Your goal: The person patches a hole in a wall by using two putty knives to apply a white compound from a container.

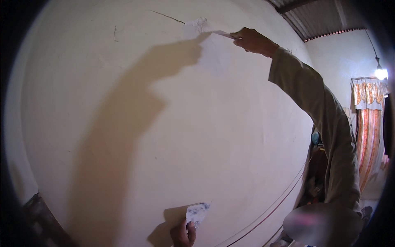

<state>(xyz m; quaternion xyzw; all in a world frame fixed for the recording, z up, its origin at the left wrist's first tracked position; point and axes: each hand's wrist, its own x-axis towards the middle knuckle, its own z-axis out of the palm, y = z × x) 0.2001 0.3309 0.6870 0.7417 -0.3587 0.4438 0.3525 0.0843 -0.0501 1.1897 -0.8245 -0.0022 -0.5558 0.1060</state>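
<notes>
With my right arm stretched up, my right hand (256, 41) grips a thin flat putty knife (223, 34), its fingers closed round the handle end. The blade's tip is at the cream wall (230, 136), beside a whitish patch of filler (196, 27). A dark crack (166, 16) runs up to the left from that patch. Low in front of the wall, my left hand (182, 235) is closed on a second putty knife (197, 213), whose wide blade is smeared with white and grey paste. Its handle is mostly hidden by my fingers.
A short crack (115, 34) marks the wall farther left. Cables (269, 221) run along its lower right. A lit bulb (381, 74) hangs by a striped curtain (367, 131), under a corrugated roof (321, 18). Dark furniture (43, 220) stands at lower left. My arm's shadow crosses the wall.
</notes>
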